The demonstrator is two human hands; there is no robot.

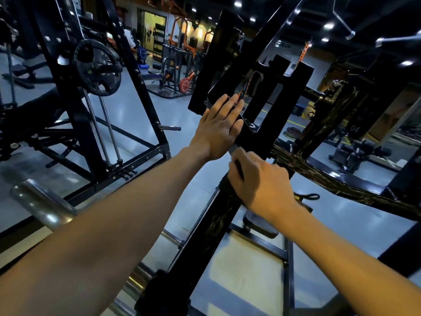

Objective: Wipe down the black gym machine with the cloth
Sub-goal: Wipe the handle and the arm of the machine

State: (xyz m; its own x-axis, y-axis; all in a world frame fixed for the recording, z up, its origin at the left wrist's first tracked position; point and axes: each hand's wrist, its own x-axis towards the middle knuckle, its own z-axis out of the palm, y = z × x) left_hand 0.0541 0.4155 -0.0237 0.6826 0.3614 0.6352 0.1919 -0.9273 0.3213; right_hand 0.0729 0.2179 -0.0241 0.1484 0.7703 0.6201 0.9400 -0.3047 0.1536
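Head view. Left hand [219, 126] lies flat, fingers spread, on the slanted bar of the black gym machine [230, 208]. Right hand [262, 182] sits just below it on the same bar, fingers curled around a dark cloth [227, 187], mostly hidden and hard to tell from the black paint. Judgement: wiping in progress. Keep the left hand as brace; press the cloth flat, draw long strokes along the bar, wrap round its edges.
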